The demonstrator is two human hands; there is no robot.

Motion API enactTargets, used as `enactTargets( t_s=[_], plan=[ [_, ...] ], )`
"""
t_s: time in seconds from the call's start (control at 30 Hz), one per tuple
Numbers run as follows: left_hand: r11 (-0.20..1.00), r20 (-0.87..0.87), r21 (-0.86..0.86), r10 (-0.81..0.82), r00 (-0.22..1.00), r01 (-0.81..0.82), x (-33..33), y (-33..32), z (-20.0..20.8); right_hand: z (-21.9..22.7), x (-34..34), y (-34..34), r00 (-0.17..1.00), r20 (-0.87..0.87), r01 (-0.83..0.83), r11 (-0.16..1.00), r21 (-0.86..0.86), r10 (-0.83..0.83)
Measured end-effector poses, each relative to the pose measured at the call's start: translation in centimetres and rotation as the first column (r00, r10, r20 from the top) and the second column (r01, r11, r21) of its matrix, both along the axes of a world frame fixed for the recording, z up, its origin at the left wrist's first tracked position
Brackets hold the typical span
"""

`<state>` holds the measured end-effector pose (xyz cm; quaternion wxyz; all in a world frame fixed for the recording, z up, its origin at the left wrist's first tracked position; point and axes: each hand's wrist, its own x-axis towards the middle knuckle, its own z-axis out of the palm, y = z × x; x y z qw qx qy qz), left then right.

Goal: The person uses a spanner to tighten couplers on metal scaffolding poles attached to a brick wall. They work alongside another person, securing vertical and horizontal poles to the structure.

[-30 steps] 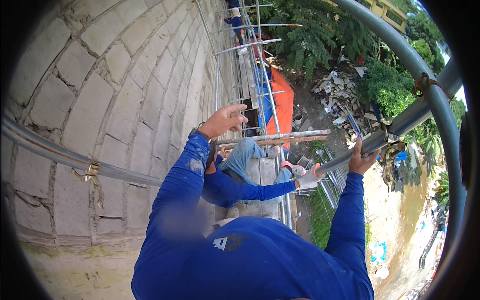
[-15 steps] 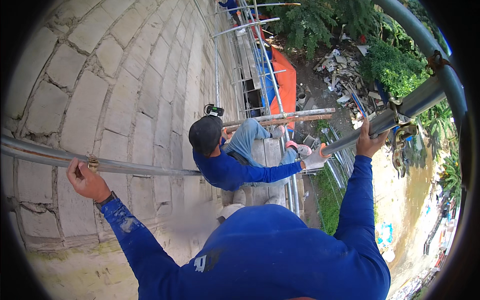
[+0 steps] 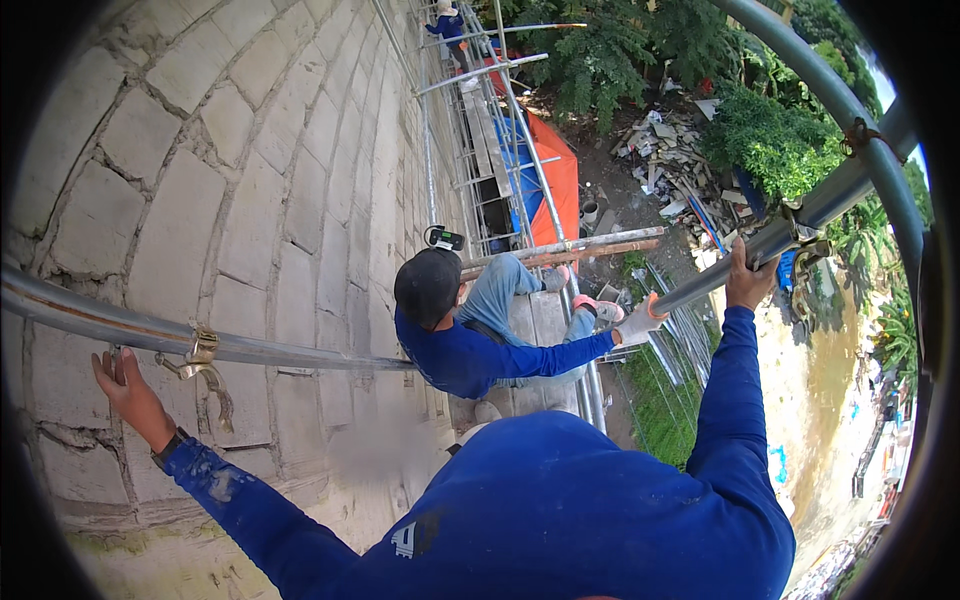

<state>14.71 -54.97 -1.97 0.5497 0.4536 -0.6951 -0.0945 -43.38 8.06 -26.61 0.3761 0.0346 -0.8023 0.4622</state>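
Note:
My left hand (image 3: pixel 135 398) is open, fingers apart, just below a long grey scaffold tube (image 3: pixel 270 349) beside the block wall. A fingertip is at the tube's lower edge; whether it touches I cannot tell. To the right of that hand, a brass-coloured scaffold clamp (image 3: pixel 196 357) sits on the tube, its curved jaw hanging loose. My right hand (image 3: pixel 750 277) is closed round a thicker scaffold pole (image 3: pixel 705 283) on the right. Beyond it on this pole is another clamp (image 3: pixel 802 240). A co-worker's gloved hand (image 3: pixel 640 322) holds the pole's near-centre end.
Below me a co-worker (image 3: pixel 450 345) in a blue shirt and dark cap sits on narrow planks (image 3: pixel 543 325). Scaffold rails (image 3: pixel 560 250) cross beyond. An upright frame tube (image 3: pixel 850 90) curves on the right. Far below lie rubble (image 3: pixel 665 150) and an orange tarp (image 3: pixel 550 180).
My left hand has moved left and down off the clamp and its fingers have spread. The clamp's jaw now hangs in sight. My right hand keeps its hold on the pole.

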Motion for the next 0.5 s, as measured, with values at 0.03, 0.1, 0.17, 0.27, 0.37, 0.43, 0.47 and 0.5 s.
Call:
enactTargets(
  t_s=[0.03, 0.1, 0.17, 0.27, 0.37, 0.43, 0.47, 0.5],
  plan=[
    [0.998, -0.009, 0.022, -0.056, 0.998, 0.056, 0.0, -0.7, 0.0, 0.1, 0.0, 0.3, 1.000, -0.011, 0.009, 1.000, 0.010, -0.008],
    [0.984, -0.019, 0.059, -0.165, 0.986, 0.166, 0.2, -2.0, 0.3, 0.3, 0.5, 0.2, 0.999, -0.023, 0.023, 0.999, 0.027, -0.022],
    [0.951, -0.085, 0.100, -0.285, 0.955, 0.293, 0.6, -2.7, 0.3, 0.0, 0.1, 1.0, 0.999, 0.001, 0.039, 0.992, 0.121, -0.039],
    [0.911, -0.038, 0.141, -0.385, 0.922, 0.387, 0.6, -3.2, -0.4, 0.4, 0.6, 0.9, 0.995, 0.080, 0.048, 0.993, 0.107, -0.057],
    [0.861, -0.032, 0.156, -0.485, 0.874, 0.484, 0.4, -3.5, -0.8, 1.2, 1.9, 0.4, 0.994, 0.106, 0.030, 0.997, 0.069, -0.038],
    [0.823, -0.046, 0.150, -0.548, 0.835, 0.548, 1.1, -4.2, -0.8, 1.6, 3.3, -0.3, 0.997, 0.062, 0.046, 0.998, 0.037, -0.048],
    [0.806, -0.071, 0.166, -0.565, 0.822, 0.569, 0.4, -4.5, -1.1, 0.9, 3.0, 1.2, 0.985, 0.034, 0.166, 0.981, 0.101, -0.170],
    [0.799, -0.088, 0.183, -0.568, 0.819, 0.573, 0.0, -4.1, -1.0, 0.9, 3.3, 1.2, 0.988, 0.016, 0.155, 0.986, 0.064, -0.156]
  ],
)
